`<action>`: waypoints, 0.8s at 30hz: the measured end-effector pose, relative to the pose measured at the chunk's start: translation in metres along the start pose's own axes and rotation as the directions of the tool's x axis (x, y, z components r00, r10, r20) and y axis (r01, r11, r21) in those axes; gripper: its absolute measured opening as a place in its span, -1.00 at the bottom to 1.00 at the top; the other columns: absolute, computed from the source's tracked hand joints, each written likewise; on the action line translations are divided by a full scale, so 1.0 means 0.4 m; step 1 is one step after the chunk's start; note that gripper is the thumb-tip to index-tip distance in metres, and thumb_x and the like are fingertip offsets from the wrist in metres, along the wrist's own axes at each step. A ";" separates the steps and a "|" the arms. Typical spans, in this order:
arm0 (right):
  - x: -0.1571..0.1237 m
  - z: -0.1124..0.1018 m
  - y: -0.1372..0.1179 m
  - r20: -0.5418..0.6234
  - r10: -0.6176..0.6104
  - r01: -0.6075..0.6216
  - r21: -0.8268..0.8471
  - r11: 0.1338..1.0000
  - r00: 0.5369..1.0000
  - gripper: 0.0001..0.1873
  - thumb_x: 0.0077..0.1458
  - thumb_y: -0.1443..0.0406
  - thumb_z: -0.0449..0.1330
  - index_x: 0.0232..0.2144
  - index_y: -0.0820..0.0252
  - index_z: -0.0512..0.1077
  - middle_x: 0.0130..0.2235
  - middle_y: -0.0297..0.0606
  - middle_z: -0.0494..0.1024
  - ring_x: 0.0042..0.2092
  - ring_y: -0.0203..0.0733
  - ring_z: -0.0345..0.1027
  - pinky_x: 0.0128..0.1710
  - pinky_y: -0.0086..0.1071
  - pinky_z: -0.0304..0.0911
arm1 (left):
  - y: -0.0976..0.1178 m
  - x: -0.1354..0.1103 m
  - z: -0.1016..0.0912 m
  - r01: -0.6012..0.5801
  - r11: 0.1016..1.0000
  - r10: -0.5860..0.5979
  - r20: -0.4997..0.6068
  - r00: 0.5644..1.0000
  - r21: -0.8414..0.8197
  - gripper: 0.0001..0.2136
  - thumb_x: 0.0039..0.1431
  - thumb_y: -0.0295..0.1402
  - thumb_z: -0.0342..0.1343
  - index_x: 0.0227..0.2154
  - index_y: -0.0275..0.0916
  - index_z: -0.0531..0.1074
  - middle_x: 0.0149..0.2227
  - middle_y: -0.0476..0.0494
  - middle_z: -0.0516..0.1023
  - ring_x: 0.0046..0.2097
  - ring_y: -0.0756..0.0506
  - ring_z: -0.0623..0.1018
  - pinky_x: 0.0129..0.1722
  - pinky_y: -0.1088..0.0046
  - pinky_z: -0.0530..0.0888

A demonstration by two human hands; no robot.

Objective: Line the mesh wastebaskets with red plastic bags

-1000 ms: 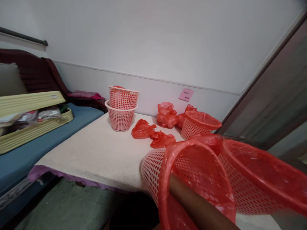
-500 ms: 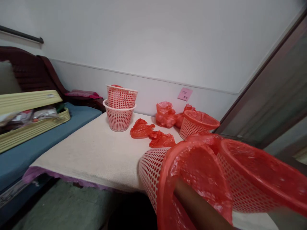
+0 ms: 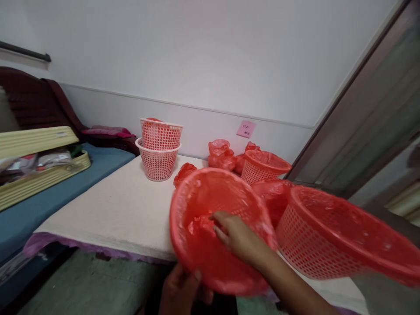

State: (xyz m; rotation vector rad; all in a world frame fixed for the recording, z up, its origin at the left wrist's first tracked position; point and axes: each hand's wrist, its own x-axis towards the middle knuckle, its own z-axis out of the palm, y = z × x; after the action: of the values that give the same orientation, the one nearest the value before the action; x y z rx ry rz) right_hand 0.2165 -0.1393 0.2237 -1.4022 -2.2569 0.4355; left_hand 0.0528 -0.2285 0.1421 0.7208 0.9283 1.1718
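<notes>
A plastic mesh basket [image 3: 226, 275] lined with a red plastic bag [image 3: 200, 227] is tilted toward me over the table's front edge. My left hand [image 3: 185, 286] grips its lower left rim, thumb over the red film. Inside the basket is my right hand [image 3: 234, 234], its thumb and fingers apart, close to the crumpled film at the bottom. To the right stands another lined basket [image 3: 318, 236], red film folded over its rim. A third lined basket [image 3: 259, 173] stands farther back.
Two stacked pink-white baskets [image 3: 159, 164] stand at the table's back left. Crumpled red bags [image 3: 220, 155] lie by the wall, beneath a pink note [image 3: 246, 129]. Left of the white-covered table [image 3: 124, 205] is a blue bed [image 3: 108, 157] holding an open yellow case [image 3: 42, 183].
The held basket has turned so its mouth faces me and has shifted left. My left hand has come into view on its rim. My right hand now shows inside.
</notes>
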 end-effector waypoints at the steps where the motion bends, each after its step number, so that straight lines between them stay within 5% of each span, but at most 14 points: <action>1: -0.018 -0.023 -0.007 -0.092 -0.026 0.028 0.019 0.999 0.995 -0.80 0.15 0.35 0.05 -0.21 0.14 0.44 -0.22 -0.21 0.54 -0.18 -0.17 0.41 -0.15 -0.30 0.26 | 0.018 0.020 -0.002 -0.023 0.996 0.018 -0.061 0.998 -0.083 -0.71 -0.03 -0.13 0.29 -0.39 -0.24 0.45 -0.57 0.00 0.50 -0.54 0.00 0.47 -0.48 0.45 0.47; 5: -0.099 -0.058 -0.022 -0.538 0.043 0.085 0.211 0.974 0.842 -0.84 0.21 0.29 0.04 -0.20 0.11 0.40 -0.24 -0.25 0.48 -0.21 -0.21 0.40 -0.25 -0.37 0.29 | 0.098 0.084 -0.020 -0.111 0.949 0.049 -0.211 0.976 -0.295 -0.79 -0.05 -0.31 0.31 -0.44 -0.26 0.39 -0.55 -0.03 0.53 -0.51 -0.01 0.51 -0.48 0.48 0.50; 7: -0.116 -0.027 -0.008 -0.611 0.171 0.082 0.363 0.928 0.773 -0.85 0.20 0.26 0.07 -0.20 0.10 0.40 -0.26 -0.27 0.48 -0.24 -0.22 0.42 -0.30 -0.39 0.31 | 0.132 0.108 -0.035 -0.141 0.938 0.060 -0.255 0.965 -0.317 -0.85 0.01 -0.39 0.25 -0.43 -0.26 0.37 -0.56 -0.02 0.52 -0.53 0.00 0.52 -0.51 0.51 0.50; 11: -0.077 0.073 0.048 -0.533 0.350 0.113 0.655 0.747 0.770 -0.85 0.13 0.21 0.15 -0.27 0.14 0.42 -0.36 -0.31 0.49 -0.31 -0.24 0.40 -0.31 -0.37 0.30 | 0.184 0.145 -0.065 -0.188 0.943 0.102 -0.299 0.949 -0.274 -0.94 0.13 -0.51 0.11 -0.42 -0.28 0.37 -0.56 -0.02 0.51 -0.54 0.02 0.53 -0.53 0.56 0.51; 15: -0.012 0.129 0.107 -0.373 0.561 0.173 0.910 0.376 0.739 -0.80 0.02 0.16 0.24 -0.40 0.17 0.41 -0.45 -0.37 0.45 -0.43 -0.33 0.31 -0.47 -0.47 0.24 | 0.216 0.174 -0.077 -0.206 0.956 0.134 -0.312 0.941 -0.209 -0.89 0.20 -0.52 0.04 -0.44 -0.30 0.37 -0.59 -0.01 0.49 -0.58 0.05 0.49 -0.57 0.59 0.49; 19: 0.018 0.135 0.160 -0.220 0.671 0.242 0.968 0.062 0.708 -0.70 -0.05 0.10 0.30 -0.41 0.18 0.38 -0.45 -0.39 0.44 -0.46 -0.38 0.29 -0.50 -0.51 0.22 | 0.232 0.197 -0.078 -0.205 0.973 0.168 -0.287 0.943 -0.104 -0.88 0.20 -0.51 0.05 -0.46 -0.31 0.39 -0.62 -0.01 0.46 -0.61 0.07 0.45 -0.60 0.61 0.46; 24: 0.027 0.117 0.204 -0.108 0.592 0.214 0.971 -0.110 0.798 -0.64 -0.07 0.07 0.34 -0.41 0.19 0.35 -0.46 -0.43 0.41 -0.48 -0.41 0.28 -0.50 -0.53 0.22 | 0.245 0.216 -0.082 -0.204 0.979 0.193 -0.260 0.946 -0.014 -0.86 0.19 -0.49 0.04 -0.48 -0.31 0.39 -0.65 0.00 0.41 -0.64 0.08 0.39 -0.65 0.61 0.42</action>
State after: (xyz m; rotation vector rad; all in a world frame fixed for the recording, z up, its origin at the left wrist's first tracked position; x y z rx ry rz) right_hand 0.2498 -0.0955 0.1465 -0.7044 -0.5339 1.3008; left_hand -0.0094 -0.1200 0.1925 0.6497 1.0614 1.4849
